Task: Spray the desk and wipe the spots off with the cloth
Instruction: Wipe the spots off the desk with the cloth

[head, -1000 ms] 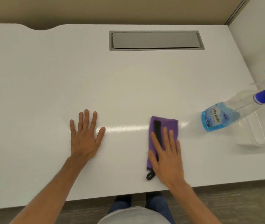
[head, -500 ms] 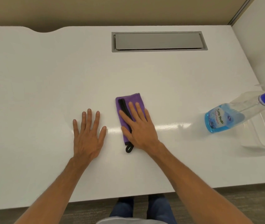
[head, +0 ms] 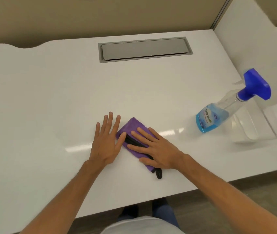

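A folded purple cloth [head: 130,127] with a black strap lies flat on the white desk [head: 49,98], near the front edge. My right hand [head: 154,147] presses down on the cloth with fingers spread, covering most of it. My left hand [head: 106,142] rests flat on the desk just left of the cloth, its thumb touching the cloth's edge. A clear spray bottle [head: 222,112] with blue liquid and a blue trigger head stands at the right, out of both hands. No spots show on the desk.
A grey cable hatch [head: 144,48] is set into the desk at the back. A clear plastic container [head: 252,130] sits behind the bottle at the right edge. A white side panel [head: 252,39] closes the right side.
My right hand has slid the cloth leftward across the desk, from near the bottle to beside my left hand, and the cloth has turned diagonal. The left hand has stayed flat.
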{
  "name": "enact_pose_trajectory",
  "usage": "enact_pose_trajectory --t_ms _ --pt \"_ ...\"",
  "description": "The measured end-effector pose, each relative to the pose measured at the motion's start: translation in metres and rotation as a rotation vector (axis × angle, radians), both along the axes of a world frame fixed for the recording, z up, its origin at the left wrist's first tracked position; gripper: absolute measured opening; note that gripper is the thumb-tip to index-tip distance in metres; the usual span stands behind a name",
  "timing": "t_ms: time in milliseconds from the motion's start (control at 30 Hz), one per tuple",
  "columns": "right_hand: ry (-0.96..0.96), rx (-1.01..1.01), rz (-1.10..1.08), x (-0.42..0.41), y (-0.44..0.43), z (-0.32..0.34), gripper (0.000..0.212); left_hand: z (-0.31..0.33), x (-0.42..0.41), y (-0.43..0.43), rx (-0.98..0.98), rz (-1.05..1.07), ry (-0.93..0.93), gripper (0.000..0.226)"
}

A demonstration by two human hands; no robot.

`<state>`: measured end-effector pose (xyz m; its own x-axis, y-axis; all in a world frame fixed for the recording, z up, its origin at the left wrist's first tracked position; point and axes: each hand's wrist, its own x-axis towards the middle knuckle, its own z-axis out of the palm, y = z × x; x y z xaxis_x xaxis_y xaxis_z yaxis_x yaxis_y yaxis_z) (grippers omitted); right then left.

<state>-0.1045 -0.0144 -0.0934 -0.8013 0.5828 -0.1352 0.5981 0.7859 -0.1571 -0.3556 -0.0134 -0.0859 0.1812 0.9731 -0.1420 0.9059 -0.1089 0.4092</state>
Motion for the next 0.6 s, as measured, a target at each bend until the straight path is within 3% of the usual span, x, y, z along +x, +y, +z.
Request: enact_pose_trajectory --t_ms 100,200,333,433,600 --pt "0.032 -0.061 -0.104 0.007 -0.013 0.014 0.066 0.007 0.024 0.007 -0.077 -0.071 -0.135 0.073" --pt "0.191 -0.151 -0.495 0.004 -0.039 0.025 0.065 0.017 0.046 0.017 -0.134 -0.038 -0.165 0.072" --pt "0.168 -0.188 -0.931 0.003 -0.059 0.032 0.068 0.031 0.063 0.03 -0.173 -0.013 -0.054 0.068" --pt "0.132 -0.21 -1.056 0.001 -0.065 0.034 0.077 0.034 0.064 0.035 -0.209 -0.028 -0.022 0.072" --pt "0.099 -0.239 -1.231 -0.004 -0.062 0.035 0.077 0.033 0.057 0.045 -0.346 0.116 -0.162 0.099"
